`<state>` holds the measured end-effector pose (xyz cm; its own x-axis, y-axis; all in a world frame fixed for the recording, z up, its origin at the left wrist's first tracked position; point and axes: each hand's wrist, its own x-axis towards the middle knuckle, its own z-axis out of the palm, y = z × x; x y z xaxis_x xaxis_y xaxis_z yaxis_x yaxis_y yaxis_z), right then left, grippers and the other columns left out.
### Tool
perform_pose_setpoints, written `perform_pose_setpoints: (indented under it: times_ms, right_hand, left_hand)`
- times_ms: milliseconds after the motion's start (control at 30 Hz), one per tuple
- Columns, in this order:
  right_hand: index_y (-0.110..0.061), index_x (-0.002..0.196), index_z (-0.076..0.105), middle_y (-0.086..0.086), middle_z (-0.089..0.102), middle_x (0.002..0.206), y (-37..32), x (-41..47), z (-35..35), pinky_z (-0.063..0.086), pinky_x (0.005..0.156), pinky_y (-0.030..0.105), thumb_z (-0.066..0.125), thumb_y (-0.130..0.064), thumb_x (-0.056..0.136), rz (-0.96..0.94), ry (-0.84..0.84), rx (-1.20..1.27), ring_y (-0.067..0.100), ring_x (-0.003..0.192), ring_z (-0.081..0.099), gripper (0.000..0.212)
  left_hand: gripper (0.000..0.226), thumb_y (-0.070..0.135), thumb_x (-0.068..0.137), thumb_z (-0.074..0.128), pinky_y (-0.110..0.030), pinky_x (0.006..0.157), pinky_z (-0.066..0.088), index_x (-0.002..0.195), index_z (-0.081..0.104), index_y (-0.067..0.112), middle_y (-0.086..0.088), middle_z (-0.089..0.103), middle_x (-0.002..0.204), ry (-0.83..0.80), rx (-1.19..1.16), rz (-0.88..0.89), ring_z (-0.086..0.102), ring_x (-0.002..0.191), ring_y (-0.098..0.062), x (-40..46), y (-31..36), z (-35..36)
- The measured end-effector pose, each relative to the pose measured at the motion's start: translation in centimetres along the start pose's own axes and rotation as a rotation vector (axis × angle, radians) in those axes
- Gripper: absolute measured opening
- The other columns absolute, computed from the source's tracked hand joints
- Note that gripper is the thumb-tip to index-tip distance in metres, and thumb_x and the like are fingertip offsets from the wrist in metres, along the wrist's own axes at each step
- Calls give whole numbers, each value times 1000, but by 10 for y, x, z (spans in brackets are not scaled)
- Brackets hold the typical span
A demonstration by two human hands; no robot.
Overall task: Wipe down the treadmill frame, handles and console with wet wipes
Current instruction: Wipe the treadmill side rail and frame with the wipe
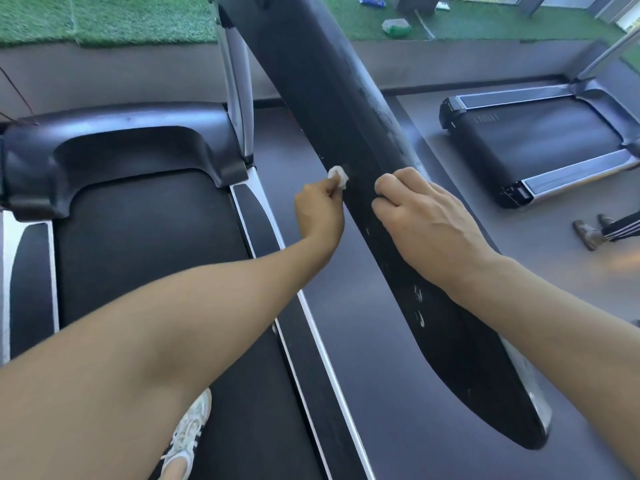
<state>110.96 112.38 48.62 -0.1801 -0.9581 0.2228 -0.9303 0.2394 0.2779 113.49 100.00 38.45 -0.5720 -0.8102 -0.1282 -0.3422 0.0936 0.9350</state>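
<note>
Black padded handrail [346, 140] of the treadmill runs diagonally across frame, from 12 o'clock down to 5 o'clock. Surface is scuffed, with white marks along the lower stretch.

Left hand [320, 211] sits just left of frame centre, fingers curled and pinching a small crumpled white wet wipe [338, 175]. The wipe is pressed against the left edge of the handrail, at 12 o'clock from the knuckles.

Right hand [420, 218] is at 3 o'clock from the left hand and lies on top of the rail, fingers bent over it with tips toward the left edge. It grips the rail; no wipe under it that I can see.

Treadmill belt [145, 258] fills the 9 o'clock side, with the black motor cover [114, 147] at 10 o'clock and the silver side rail [311, 327] running beside the belt below the left forearm. A white sneaker [188, 433] is on the belt at 7 o'clock.

Second treadmill [540, 147] at 2 o'clock, well apart. Another person's shoes [588, 233] on the grey floor at 3 o'clock. Green turf at the top carries a green-and-white pack [396, 27] at 1 o'clock; contents not readable.
</note>
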Motion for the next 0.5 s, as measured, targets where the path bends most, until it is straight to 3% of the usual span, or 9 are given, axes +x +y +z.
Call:
perform_pose_setpoints:
  times_ms: [100,267,400,500]
  right_hand:
    - [-6,70,60,7,60,85,-5,-7,-8,35,69,27,29,-2,77,57,44,20,24,84,53,32]
    - [-5,76,63,7,59,86,-11,-40,-27,45,61,29,25,-7,83,145,19,75,26,83,55,38]
    - [-4,82,63,6,57,92,-14,-59,-34,34,57,24,52,8,77,203,-49,35,23,83,53,17]
    - [-2,81,61,6,56,94,-16,-62,-33,32,51,25,64,15,68,255,-82,72,25,84,53,22]
  left_hand:
    - [26,17,97,51,-35,63,44,115,70,15,-19,67,78,-35,-10,45,46,63,-20,-31,-3,5]
    - [22,18,95,57,-24,60,36,112,71,17,-3,53,60,-123,-56,116,38,57,-14,-91,1,3]
    - [24,14,93,58,-35,69,50,115,68,13,-13,70,78,-64,-73,142,60,70,-27,-86,14,-2]
    - [24,17,94,57,-38,67,47,115,68,13,-17,69,78,54,-101,135,50,64,-24,-56,26,-3]
